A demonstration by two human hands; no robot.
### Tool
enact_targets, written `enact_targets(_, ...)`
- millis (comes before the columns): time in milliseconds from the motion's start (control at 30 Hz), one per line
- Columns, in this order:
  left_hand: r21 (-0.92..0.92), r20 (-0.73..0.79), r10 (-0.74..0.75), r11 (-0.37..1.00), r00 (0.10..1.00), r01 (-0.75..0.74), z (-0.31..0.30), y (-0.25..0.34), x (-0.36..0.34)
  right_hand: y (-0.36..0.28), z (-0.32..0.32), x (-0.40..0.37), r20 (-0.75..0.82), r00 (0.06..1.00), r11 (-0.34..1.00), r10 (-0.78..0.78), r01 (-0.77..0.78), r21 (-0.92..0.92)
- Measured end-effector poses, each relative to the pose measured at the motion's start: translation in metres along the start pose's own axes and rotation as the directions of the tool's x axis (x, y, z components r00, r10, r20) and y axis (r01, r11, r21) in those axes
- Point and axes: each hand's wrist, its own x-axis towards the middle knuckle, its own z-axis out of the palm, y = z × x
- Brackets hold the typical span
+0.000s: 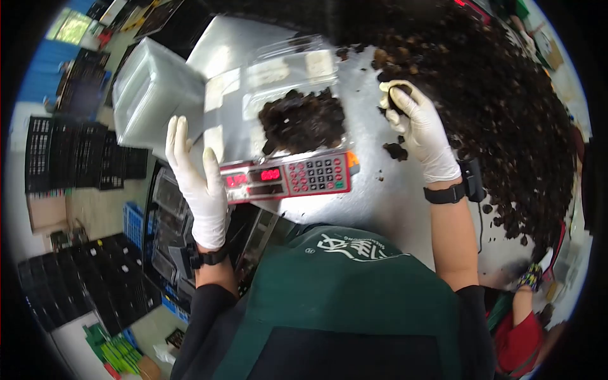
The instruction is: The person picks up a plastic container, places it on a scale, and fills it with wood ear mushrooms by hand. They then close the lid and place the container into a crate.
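A clear plastic box (253, 149) holding dark brown, wrinkled pieces (304, 121) rests on a digital scale (320, 176) with a red-edged panel and lit red digits. My left hand (195, 183), in a white glove, is beside the left end of the scale, fingers stretched out and holding nothing. On the right, my gloved right hand (418, 130) pinches a dark piece (399, 99) between thumb and fingers. Just below its fingertips, a loose dark piece (395, 151) lies on the metal table (373, 209).
A large heap of dark pieces (506, 120) covers the table's right side. Stacked clear containers (155, 95) stand at the upper left. Black crates (82, 278) are on the floor at left. A co-worker's gloved hand (531, 277) shows at lower right.
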Motion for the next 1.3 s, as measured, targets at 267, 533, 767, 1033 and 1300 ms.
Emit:
enact_targets(267,0.144,-0.087,-0.101,0.983,0.991,0.113,-0.036,-0.012,-0.029,-0.008,0.095,0.012,0.281,0.842,0.572,-0.459,0.523,-0.632)
enact_targets(533,0.151,-0.083,-0.138,0.977,0.987,0.149,-0.04,-0.009,-0.045,0.038,0.101,0.029,0.749,0.62,-0.07,-0.236,0.758,-0.649)
enact_targets(767,0.12,0.1,-0.069,0.991,0.993,0.056,-0.01,0.005,-0.003,-0.006,0.052,0.005,0.459,0.785,0.403,-0.415,0.611,-0.681)
enact_targets(1033,0.152,0.205,0.092,0.981,0.974,-0.124,0.006,-0.012,0.044,0.047,-0.039,-0.054,-0.056,0.976,0.752,-0.212,0.127,-0.646)
enact_targets(1300,0.208,0.344,0.029,0.972,0.938,-0.107,0.033,-0.046,0.08,0.075,-0.058,-0.084,-0.167,0.982,0.787,-0.092,-0.031,-0.616)
